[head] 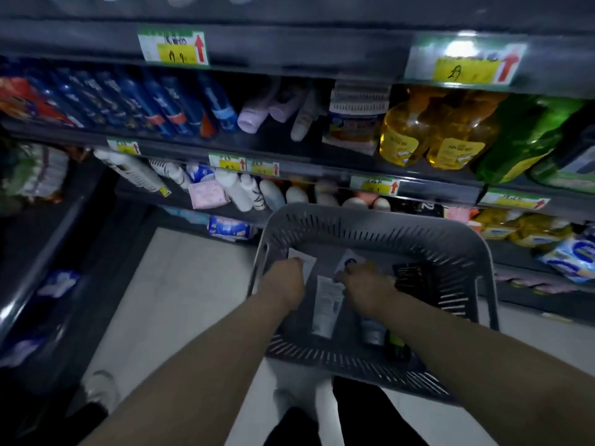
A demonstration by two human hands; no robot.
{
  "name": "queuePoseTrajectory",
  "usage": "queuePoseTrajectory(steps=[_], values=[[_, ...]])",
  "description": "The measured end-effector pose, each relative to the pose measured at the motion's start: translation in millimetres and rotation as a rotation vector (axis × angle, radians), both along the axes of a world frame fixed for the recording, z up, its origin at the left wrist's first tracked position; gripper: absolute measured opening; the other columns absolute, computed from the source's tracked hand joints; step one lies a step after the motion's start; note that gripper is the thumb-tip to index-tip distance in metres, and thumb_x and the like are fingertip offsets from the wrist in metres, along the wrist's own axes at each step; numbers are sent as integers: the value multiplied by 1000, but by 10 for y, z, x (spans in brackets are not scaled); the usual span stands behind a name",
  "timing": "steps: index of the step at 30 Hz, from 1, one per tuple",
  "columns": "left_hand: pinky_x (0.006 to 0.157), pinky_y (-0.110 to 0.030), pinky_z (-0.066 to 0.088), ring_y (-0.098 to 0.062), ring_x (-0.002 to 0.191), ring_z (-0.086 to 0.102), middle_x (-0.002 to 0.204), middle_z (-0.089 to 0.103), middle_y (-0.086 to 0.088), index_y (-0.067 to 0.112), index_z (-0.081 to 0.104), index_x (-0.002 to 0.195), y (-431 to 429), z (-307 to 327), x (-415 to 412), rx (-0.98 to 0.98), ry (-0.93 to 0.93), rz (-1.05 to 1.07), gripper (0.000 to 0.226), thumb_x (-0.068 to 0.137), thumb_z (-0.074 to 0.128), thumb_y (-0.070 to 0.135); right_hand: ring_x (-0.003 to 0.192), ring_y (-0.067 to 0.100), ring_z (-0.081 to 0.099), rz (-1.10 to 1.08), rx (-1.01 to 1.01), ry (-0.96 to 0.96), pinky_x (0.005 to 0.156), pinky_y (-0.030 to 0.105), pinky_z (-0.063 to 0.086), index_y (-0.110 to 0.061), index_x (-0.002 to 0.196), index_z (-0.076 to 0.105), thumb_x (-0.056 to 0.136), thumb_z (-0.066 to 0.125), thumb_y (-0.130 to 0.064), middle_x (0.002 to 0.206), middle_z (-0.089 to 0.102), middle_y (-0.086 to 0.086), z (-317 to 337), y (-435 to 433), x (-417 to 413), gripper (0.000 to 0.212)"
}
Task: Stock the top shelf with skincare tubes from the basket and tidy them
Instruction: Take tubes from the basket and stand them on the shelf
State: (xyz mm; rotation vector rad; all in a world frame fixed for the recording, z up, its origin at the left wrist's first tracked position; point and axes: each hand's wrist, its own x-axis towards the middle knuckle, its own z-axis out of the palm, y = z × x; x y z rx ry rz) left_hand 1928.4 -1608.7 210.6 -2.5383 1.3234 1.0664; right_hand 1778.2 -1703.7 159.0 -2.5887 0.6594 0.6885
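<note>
In the grey basket [370, 217], lower centre, the left hand [286, 276] grips 1 white tube [305, 261] and the right hand [365, 283] a blue-marked tube [348, 259] (grip partly hidden), likely gathering 2 for the top shelf [306, 43] above.

Two bare hands reach down into a grey slotted plastic basket [370, 214] held before dark store shelves [289, 43].

The left hand [285, 278] curls its fingers on a flat white tube [306, 262] near the basket's far left corner. The right hand [363, 284] lies over a white tube with a blue mark [349, 259], and its grip is hidden. Between the wrists, a long white tube with printed text [326, 304] lies flat on the basket floor. A black printed packet [412, 275] lies just right of the right hand. The shelves behind carry blue spray cans [154, 101], lilac tubes [257, 114], yellow liquid bottles [431, 133] and yellow price tags with red arrows [174, 48].
</note>
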Motion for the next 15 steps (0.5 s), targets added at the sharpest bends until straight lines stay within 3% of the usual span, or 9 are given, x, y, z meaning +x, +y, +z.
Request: queuePoseTrajectory(steps=[4,7,9,12,15], values=[[102,-37,44,-34,121,54,129,57,-21,-1,54,123,80,-178,-11,23,25,95,32,94,51,12,129,36,35,151,106,117,101,42,37,-29,148,26,101,38,-17,152,24,15,-282,123,217,51],[101,-39,46,-35,118,56,128,58,-22,0,54,124,66,-255,-29,17,34,118,33,93,51,11,136,37,24,178,136,201,108,44,29,-33,147,26,101,34,-34,155,16,11,-421,226,258,47],[99,-38,47,-35,117,57,126,59,-22,1,55,123,37,-301,-32,10,45,127,32,92,52,9,133,38,27,162,110,199,105,44,30,-34,142,36,101,33,-42,152,19,13,-406,250,197,42],[98,-36,47,-34,118,57,126,59,-21,2,56,123,15,-354,-42,11,46,154,33,91,52,9,127,38,33,127,104,246,103,41,32,-18,129,53,95,37,-56,147,25,16,-370,218,45,54],[98,-34,47,-33,117,58,124,61,-21,2,56,122,3,-384,-72,9,40,161,32,90,50,7,123,35,40,-83,124,194,96,39,40,-14,135,41,92,46,-54,143,29,17,-431,233,-32,59]])
